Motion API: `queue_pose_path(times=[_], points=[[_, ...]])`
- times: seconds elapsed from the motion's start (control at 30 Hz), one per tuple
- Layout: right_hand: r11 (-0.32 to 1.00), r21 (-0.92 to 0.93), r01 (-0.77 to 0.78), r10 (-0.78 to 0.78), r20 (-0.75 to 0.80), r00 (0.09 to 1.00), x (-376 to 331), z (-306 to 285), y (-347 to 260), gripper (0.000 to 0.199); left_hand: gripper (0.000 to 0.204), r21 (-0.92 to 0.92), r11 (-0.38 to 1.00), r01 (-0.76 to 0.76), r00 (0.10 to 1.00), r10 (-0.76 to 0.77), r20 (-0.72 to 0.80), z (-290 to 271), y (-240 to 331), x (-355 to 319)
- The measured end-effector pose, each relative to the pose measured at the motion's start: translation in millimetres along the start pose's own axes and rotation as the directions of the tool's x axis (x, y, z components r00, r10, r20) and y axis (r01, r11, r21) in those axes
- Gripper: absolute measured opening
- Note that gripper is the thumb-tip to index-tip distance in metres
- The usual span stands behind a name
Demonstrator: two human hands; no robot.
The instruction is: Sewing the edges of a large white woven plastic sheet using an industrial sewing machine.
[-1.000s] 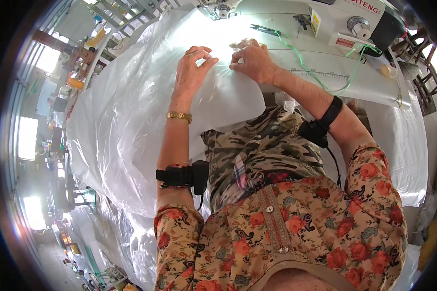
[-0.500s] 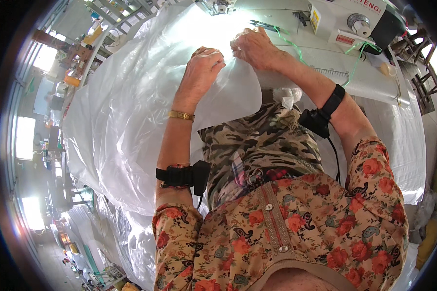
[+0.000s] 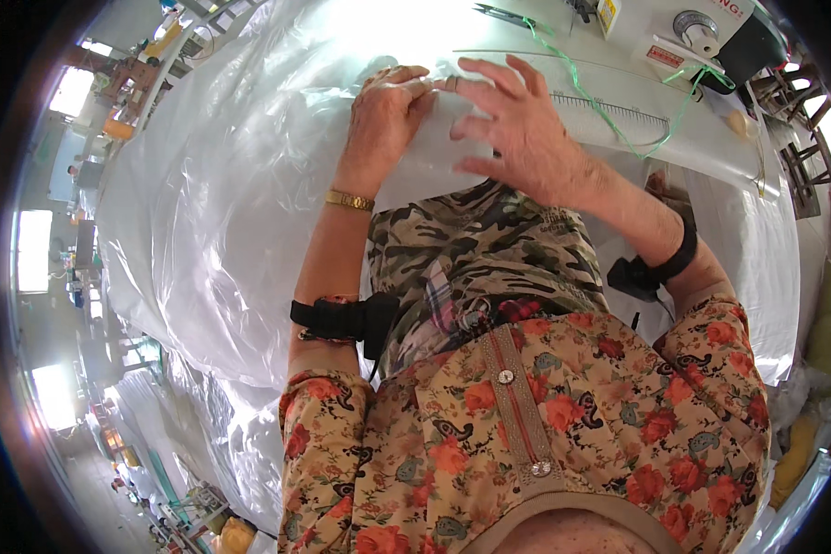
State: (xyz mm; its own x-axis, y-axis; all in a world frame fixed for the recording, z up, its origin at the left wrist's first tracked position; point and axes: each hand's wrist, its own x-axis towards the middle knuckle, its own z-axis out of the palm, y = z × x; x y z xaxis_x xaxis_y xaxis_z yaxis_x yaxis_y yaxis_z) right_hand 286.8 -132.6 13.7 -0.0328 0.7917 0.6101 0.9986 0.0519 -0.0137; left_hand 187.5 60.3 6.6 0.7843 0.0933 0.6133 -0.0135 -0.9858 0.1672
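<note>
A large sheet of thin, translucent white material point(image 3: 222, 203), crinkled and shiny, spreads over the table and hangs down at my left. My left hand point(image 3: 385, 125) is closed on its near edge, thumb and fingers pressed together. Just right of it, my right hand point(image 3: 526, 134) has its fingers spread, with nothing seen gripped in them. The right index fingertip comes up to the left fingertips; whether they touch I cannot tell. Strong glare beyond the hands washes out the sheet there.
A white sewing machine point(image 3: 674, 32) stands at the far right. Dark thread snips point(image 3: 503, 14) lie beyond my hands, near a loose green cord point(image 3: 577, 83) trailing across the table. Ruler markings point(image 3: 609, 109) run along the table. Camouflage cloth point(image 3: 489, 249) covers my lap.
My right hand has come away from the sheet, moved nearer to me and spread its fingers. The left keeps its hold on the sheet, whose near corner no longer hangs over my lap.
</note>
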Motion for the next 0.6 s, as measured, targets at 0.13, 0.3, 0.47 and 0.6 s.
queue_pose_path(times=[0.13,0.3,0.47,0.6], points=[[0.999,0.039,0.013,-0.015,0.047,0.999,-18,13,-17,0.027,0.014,0.002,1.0,0.019,0.998,-0.019,0.054,1,-3,1],[0.997,-0.065,-0.032,0.033,0.0,0.999,-26,26,-23,0.019,0.014,-0.019,1.0,0.016,1.0,-0.016,0.019,7,-8,0],[0.993,-0.119,0.01,-0.012,-0.016,1.0,-33,31,-20,0.016,0.016,-0.023,1.0,0.003,1.0,-0.003,0.025,4,-8,0],[0.998,-0.05,-0.046,0.044,-0.045,0.998,-34,30,-25,0.018,0.016,-0.03,1.0,0.008,0.999,-0.007,0.032,4,-7,-1]])
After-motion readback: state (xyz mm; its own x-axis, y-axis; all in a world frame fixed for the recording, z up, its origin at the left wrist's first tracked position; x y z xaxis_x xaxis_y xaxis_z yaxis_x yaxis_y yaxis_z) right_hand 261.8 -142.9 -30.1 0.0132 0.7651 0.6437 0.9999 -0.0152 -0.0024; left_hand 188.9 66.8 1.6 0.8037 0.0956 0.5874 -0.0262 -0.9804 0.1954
